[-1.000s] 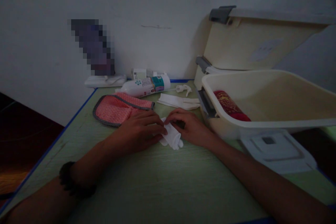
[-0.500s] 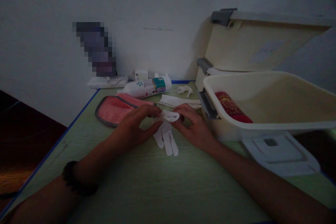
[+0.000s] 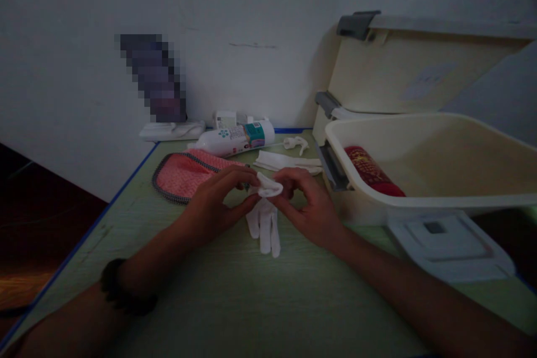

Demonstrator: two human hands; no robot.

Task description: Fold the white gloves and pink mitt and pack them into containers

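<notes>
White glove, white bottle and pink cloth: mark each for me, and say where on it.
White glove [image 3: 264,226]: head view, on the finger part, below the cuff.
White bottle [image 3: 235,139]: head view, on its printed side.
Pink cloth [image 3: 178,176]: head view, on the fabric inside the checked edging.

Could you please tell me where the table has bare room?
Bare tabletop lies between left forearm and right forearm, before the held white glove, and between left forearm and blue edge. Farther back, the pink cloth, bottle and pump crowd together.

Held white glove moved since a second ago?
Yes. Judged against the cream storage bin, the held white glove has shifted slightly left, away from it, and now extends nearer the wearer.
</notes>
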